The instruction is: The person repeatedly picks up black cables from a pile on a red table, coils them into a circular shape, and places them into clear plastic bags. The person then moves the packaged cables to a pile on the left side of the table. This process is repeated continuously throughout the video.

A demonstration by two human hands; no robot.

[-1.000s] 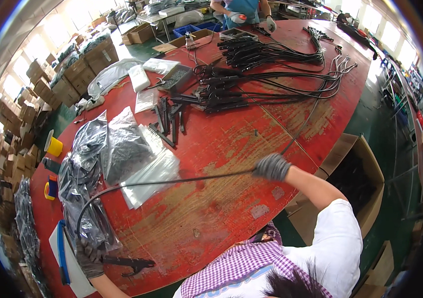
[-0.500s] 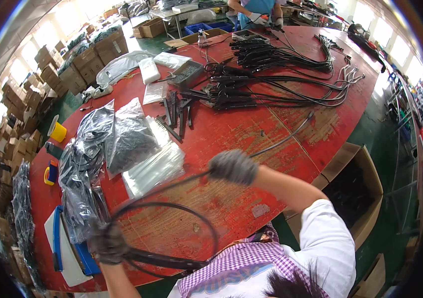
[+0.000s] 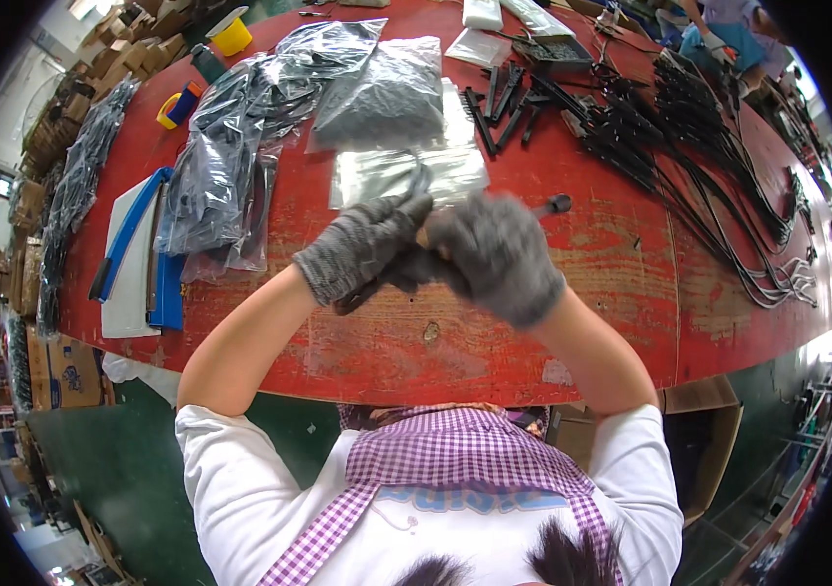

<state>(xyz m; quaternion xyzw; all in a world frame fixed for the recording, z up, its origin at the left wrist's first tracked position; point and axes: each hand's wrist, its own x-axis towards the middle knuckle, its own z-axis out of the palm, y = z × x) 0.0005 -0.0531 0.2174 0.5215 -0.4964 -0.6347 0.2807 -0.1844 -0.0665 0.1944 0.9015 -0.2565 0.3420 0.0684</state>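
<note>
Over the near middle of the table, my gloved left hand [image 3: 365, 246] is closed on a bundled dark cable [image 3: 420, 182]. A small loop of it sticks up past my fingers, and a dark length hangs below my palm. My gloved right hand [image 3: 501, 262], blurred by motion, is pressed up against the left one, its fingers curled round the same bundle. One cable end with a dark tip [image 3: 558, 204] pokes out beyond my right hand. Most of the bundle is hidden by the gloves. Just beyond my hands lies a stack of clear plastic bags [image 3: 347, 176].
Filled plastic bags [image 3: 382, 98] lie at the far left, near a blue-edged paper cutter [image 3: 132, 256]. Black strips [image 3: 504, 103] and bunched black cables [image 3: 645, 137] spread to the right. A cardboard box [image 3: 704, 439] stands below the table's right edge; another person [image 3: 728, 39] works at the far right.
My hands, wide apart with a large cable loop between them, have come together in front of me. The cable is now gathered into a small bundle. The view has swung to the left.
</note>
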